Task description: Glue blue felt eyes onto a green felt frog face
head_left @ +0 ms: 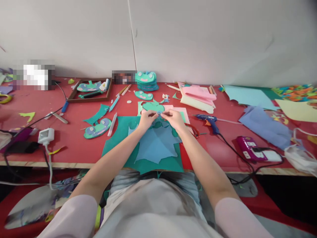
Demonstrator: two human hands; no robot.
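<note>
My left hand (148, 119) and my right hand (174, 119) meet over the middle of the work area, fingertips pinched together. Between them is a small blue piece (159, 114), too small to make out well. Just beyond lies a green frog-head-shaped cutout (153, 106) on pale pink and green sheets. Below my hands, a jagged-edged blue sheet (157, 145) rests on a larger dark green sheet (119, 145). Red-handled scissors (194, 131) lie beside my right hand, partly covered.
Finished frog faces are stacked (147, 81) at the back, and another frog face (97, 129) lies left. A brown tray (89, 99) holds markers. To the right are a blue glue gun (208, 121), a purple power strip (251, 148) with cords, and folded pink sheets (198, 94).
</note>
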